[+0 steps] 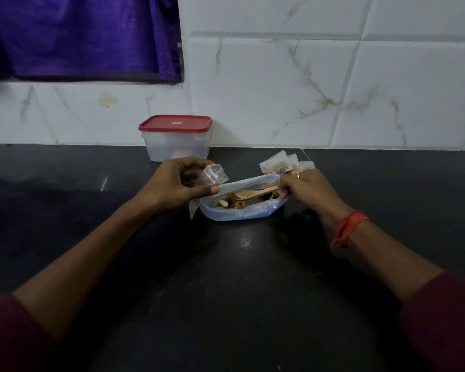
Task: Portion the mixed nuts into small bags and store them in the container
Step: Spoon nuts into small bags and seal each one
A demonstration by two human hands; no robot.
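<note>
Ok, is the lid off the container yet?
No, the red lid sits closed on top of the container.

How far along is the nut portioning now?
Done: a few filled small bags lie behind the right hand. In hand: the left hand holds an empty small bag; the right holds a wooden spoon in the nut bag. Left: nuts remain, and the container is lidded.

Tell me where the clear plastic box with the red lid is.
In the head view the clear red-lidded box stands left of centre at the back of the black counter, against the white tiled wall, behind the left hand.
</note>
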